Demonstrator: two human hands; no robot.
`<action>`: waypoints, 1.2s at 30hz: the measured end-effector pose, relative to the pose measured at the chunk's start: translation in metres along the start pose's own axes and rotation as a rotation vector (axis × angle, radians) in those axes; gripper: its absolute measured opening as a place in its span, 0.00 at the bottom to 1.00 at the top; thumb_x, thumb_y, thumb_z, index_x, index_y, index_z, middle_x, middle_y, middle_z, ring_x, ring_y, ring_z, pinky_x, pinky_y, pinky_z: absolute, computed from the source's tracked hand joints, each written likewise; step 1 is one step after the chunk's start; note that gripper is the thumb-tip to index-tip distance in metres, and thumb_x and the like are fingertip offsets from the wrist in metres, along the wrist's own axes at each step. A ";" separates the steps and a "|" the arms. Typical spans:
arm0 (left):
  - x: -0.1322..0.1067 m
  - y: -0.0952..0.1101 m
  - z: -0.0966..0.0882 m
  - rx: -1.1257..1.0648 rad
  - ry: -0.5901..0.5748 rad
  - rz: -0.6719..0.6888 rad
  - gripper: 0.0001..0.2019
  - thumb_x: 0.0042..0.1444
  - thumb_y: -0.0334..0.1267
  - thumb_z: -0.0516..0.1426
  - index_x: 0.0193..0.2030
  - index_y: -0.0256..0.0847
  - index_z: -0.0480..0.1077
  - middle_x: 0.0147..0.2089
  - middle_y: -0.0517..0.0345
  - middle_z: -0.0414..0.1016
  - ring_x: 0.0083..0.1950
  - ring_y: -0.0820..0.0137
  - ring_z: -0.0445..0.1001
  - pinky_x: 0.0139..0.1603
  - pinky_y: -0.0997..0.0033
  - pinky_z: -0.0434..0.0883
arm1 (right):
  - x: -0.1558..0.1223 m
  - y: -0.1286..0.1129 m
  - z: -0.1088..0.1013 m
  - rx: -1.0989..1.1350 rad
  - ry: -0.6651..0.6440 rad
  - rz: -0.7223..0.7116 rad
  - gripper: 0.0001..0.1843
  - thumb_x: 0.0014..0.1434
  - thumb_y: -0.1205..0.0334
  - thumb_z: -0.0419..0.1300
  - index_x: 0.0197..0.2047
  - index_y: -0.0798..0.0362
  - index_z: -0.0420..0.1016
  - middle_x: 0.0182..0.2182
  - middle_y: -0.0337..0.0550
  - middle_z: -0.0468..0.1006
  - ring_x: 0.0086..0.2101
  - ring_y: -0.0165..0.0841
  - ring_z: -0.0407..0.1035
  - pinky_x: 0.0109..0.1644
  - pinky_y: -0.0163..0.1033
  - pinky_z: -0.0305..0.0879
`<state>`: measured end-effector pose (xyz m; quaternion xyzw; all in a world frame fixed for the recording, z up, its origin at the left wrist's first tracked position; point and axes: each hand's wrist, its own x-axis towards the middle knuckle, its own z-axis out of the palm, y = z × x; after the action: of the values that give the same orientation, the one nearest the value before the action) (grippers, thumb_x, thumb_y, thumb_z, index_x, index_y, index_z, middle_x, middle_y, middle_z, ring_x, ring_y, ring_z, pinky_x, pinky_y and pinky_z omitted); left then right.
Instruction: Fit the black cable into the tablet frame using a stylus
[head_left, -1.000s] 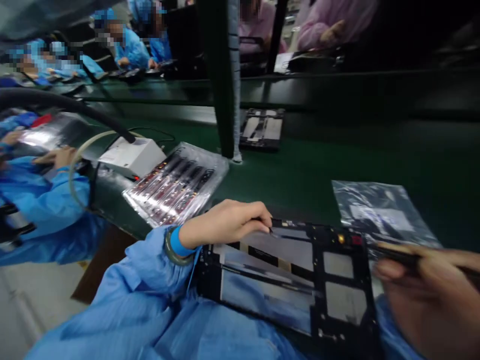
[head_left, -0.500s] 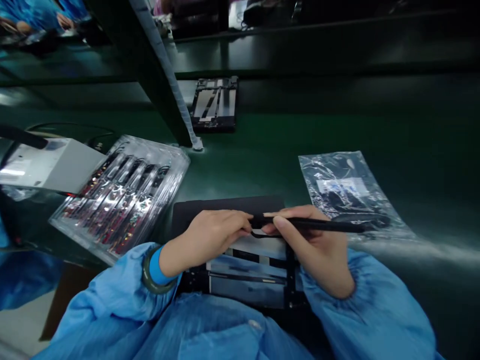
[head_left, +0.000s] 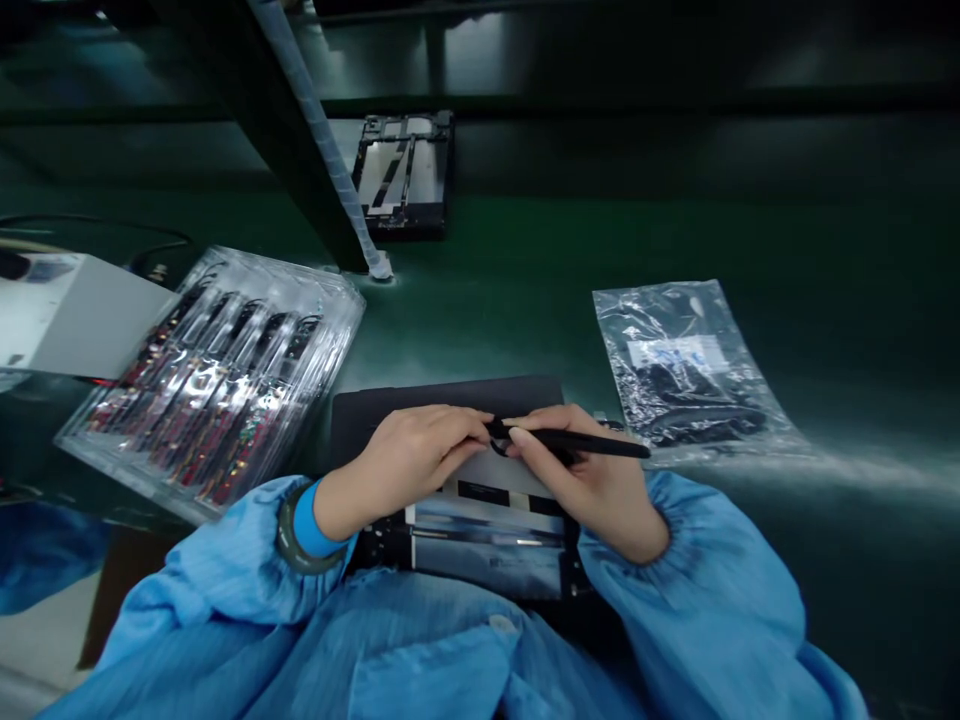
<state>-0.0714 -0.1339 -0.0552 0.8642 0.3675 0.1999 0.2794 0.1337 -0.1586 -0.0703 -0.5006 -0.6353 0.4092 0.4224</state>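
Observation:
My left hand is closed, its thumb and fingertips pinched together at a small black part that is mostly hidden. From the other side, my right hand grips slim black tweezers, their back end pointing right. The fingertips of both hands nearly meet above an opened tablet, which lies against my front with silver-grey panels and black strips showing. Behind it, partly under my hands, is a flat dark panel.
Clear plastic trays of circuit boards lie at left beside a white box. A clear bag with black contents lies at right. Another opened tablet sits farther back, near a slanted post.
The view has tilted down and shifted slightly. My right hand has moved closer to my left, and the tweezers' back end reaches less far right.

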 end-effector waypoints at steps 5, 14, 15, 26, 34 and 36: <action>0.000 0.000 0.000 -0.003 -0.021 -0.028 0.07 0.64 0.34 0.51 0.43 0.41 0.70 0.48 0.54 0.79 0.51 0.69 0.77 0.51 0.69 0.74 | 0.000 -0.002 0.001 -0.070 0.021 -0.056 0.04 0.59 0.60 0.62 0.38 0.50 0.74 0.33 0.41 0.81 0.32 0.34 0.77 0.35 0.38 0.74; 0.012 0.007 -0.006 -0.056 -0.088 -0.286 0.06 0.62 0.39 0.56 0.44 0.42 0.69 0.41 0.60 0.79 0.41 0.69 0.78 0.39 0.71 0.73 | -0.009 -0.016 -0.017 0.286 0.347 0.082 0.04 0.57 0.61 0.64 0.34 0.50 0.73 0.30 0.39 0.81 0.24 0.32 0.76 0.27 0.36 0.75; 0.015 0.008 -0.007 -0.068 -0.099 -0.329 0.06 0.61 0.39 0.56 0.43 0.43 0.69 0.39 0.60 0.79 0.39 0.69 0.78 0.37 0.71 0.72 | -0.009 -0.017 -0.019 0.298 0.391 0.068 0.04 0.56 0.60 0.65 0.33 0.50 0.73 0.30 0.39 0.81 0.23 0.32 0.76 0.27 0.37 0.75; 0.030 0.005 -0.009 -0.310 -0.190 -0.499 0.08 0.59 0.40 0.56 0.43 0.42 0.66 0.32 0.62 0.75 0.31 0.73 0.73 0.30 0.73 0.67 | -0.007 -0.003 -0.051 0.346 0.667 -0.053 0.04 0.57 0.66 0.59 0.31 0.49 0.73 0.29 0.39 0.78 0.29 0.38 0.75 0.35 0.46 0.73; 0.034 0.004 -0.012 -0.321 -0.243 -0.497 0.09 0.58 0.41 0.56 0.44 0.42 0.66 0.31 0.63 0.73 0.30 0.73 0.71 0.30 0.73 0.66 | -0.025 0.010 -0.065 -0.452 0.476 0.317 0.18 0.61 0.47 0.55 0.36 0.51 0.78 0.20 0.38 0.72 0.20 0.32 0.64 0.25 0.38 0.57; 0.035 0.004 -0.013 -0.315 -0.260 -0.496 0.10 0.59 0.43 0.55 0.44 0.42 0.66 0.32 0.62 0.73 0.30 0.73 0.71 0.29 0.73 0.66 | -0.029 0.012 -0.062 -0.476 0.467 0.245 0.17 0.61 0.47 0.56 0.36 0.51 0.77 0.23 0.39 0.75 0.24 0.33 0.68 0.27 0.38 0.61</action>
<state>-0.0535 -0.1064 -0.0380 0.7127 0.4926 0.0682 0.4946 0.2003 -0.1793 -0.0663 -0.7375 -0.5343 0.1718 0.3757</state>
